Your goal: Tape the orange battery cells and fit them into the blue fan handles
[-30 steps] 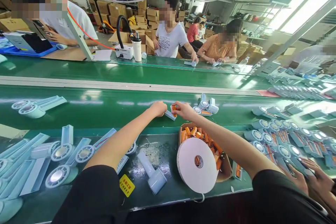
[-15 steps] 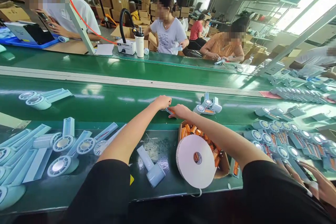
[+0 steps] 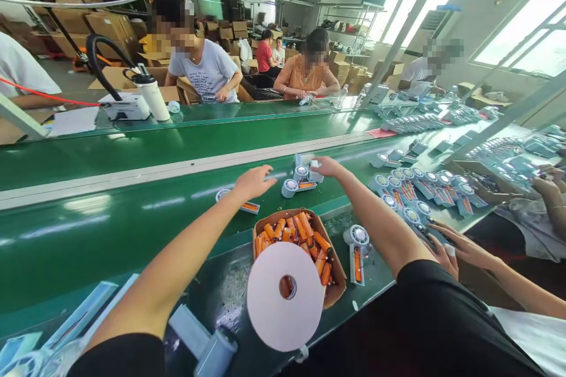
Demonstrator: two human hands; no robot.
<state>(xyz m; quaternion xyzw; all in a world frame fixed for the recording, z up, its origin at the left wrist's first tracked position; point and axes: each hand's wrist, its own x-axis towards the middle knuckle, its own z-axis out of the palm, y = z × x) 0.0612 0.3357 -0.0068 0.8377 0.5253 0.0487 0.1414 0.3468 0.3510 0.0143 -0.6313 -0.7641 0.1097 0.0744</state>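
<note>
Spread fingers open the left hand point(image 3: 255, 182), while the right hand point(image 3: 329, 167), grip unclear, is at a pale-blue fan point(image 3: 316, 175), likely light, stiff, best held around its head.

Green work surface point(image 3: 66, 253) bearing a cardboard box point(image 3: 339, 291) of orange cylinders point(image 3: 305, 227), with, relative to it, a fan cluster point(image 3: 290, 188) at twelve o'clock, fan rows point(image 3: 411, 215) at two, and single fans point(image 3: 359, 235) at three and eight.
</note>
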